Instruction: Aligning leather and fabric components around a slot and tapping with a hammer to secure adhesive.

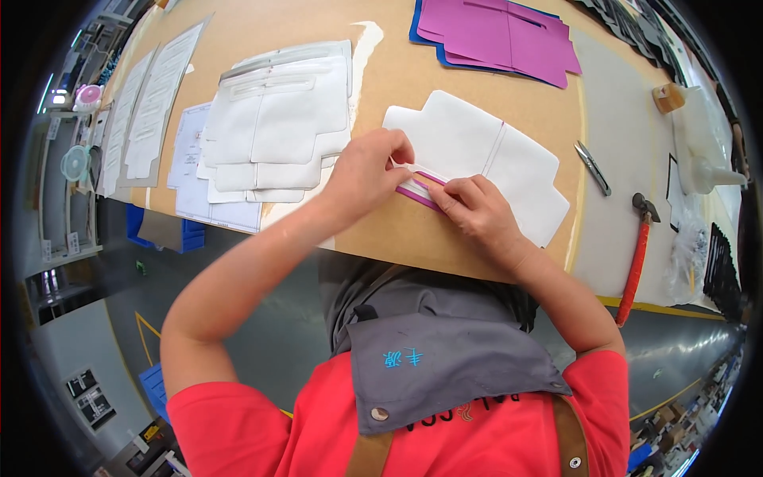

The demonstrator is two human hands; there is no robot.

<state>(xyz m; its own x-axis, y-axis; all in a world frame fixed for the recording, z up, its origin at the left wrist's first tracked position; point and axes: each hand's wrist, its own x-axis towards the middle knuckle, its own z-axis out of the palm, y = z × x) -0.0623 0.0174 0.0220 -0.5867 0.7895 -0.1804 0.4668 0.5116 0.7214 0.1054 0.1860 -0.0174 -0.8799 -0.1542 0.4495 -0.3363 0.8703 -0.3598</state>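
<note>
both grips pinched on a magenta strip [419,189] atop the white cut panel [485,159], strip mostly hidden under left hand [367,171] and right hand [475,208]

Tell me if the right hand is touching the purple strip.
Touching: the head view shows the right hand's fingertips pressed directly on the purple strip.

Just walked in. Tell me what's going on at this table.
A person in a red shirt and grey apron is working at a brown table. Both hands press on a white cut sheet at its near edge, where a narrow purple strip lies. The left hand pinches the edge from above; the right hand holds the strip down. Off to the left sits a stack of white pieces, purple sheets lie at the far side, and a knife and a red-handled hammer lie to the right.
</note>
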